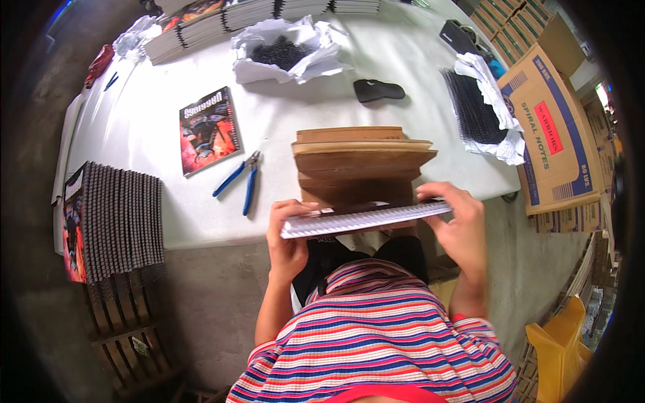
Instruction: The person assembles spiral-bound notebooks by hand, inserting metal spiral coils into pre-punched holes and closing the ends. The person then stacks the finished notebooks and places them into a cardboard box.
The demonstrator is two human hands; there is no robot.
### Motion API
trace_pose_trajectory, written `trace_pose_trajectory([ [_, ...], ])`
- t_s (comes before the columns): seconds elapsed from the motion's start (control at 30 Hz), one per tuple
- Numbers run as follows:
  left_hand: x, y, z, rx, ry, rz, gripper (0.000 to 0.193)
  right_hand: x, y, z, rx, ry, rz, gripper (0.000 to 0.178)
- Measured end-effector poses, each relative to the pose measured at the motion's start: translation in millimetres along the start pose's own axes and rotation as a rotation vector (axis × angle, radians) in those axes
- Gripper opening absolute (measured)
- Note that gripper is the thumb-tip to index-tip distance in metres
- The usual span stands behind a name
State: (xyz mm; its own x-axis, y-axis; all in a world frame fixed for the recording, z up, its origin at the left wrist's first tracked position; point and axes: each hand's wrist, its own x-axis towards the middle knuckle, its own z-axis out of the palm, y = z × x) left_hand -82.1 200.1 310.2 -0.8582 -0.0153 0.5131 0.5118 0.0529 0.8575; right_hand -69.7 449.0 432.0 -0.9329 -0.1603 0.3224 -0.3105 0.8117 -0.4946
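Observation:
Both my hands hold a notebook (366, 219) on its edge just past the table's front edge, with its white, hole-lined side turned up. My left hand (287, 236) is closed round its left end. The right end is pinched between the thumb and fingers of my right hand (459, 220). Directly behind it, on the table, stands a brown cardboard piece (363, 161) with several folded layers. Blue-handled cutting pliers (243, 183) lie with handles spread, left of the cardboard. Beside them rests a notebook with a red and black cover (208, 131).
Black plastic coils (282, 52) sit in crumpled white paper; more coils (472, 107) lie at right. Bound notebooks (124, 218) are stacked at left, others (242, 20) along the back. A black object (378, 90) lies mid-table. A carton (564, 164) stands right, above a yellow chair (557, 352).

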Motion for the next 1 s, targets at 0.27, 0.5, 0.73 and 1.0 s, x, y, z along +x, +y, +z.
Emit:
trace_pose_trajectory([
  [0.27, 5.7, -1.2, 21.1, 0.168, 0.046, 0.073, 0.043, -24.8, 41.2, 76.8, 1.005, 0.17, 0.012, 0.039],
  [0.5, -1.0, -20.5, 14.0, 0.581, -0.166, 0.041, 0.046, -34.4, 74.0, 98.3, 0.429, 0.065, 0.012, 0.027],
  [0.73, 9.0, -3.3, -7.6, 0.507, -0.063, -0.12, 0.026, -11.9, 65.1, 66.0, 0.621, 0.046, 0.093, 0.025],
  [1.0, 92.0, -8.0, -14.7, 0.283, 0.17, 0.057, 0.027, 94.1, 9.1, 22.9, 0.837, 0.134, -0.049, 0.022],
])
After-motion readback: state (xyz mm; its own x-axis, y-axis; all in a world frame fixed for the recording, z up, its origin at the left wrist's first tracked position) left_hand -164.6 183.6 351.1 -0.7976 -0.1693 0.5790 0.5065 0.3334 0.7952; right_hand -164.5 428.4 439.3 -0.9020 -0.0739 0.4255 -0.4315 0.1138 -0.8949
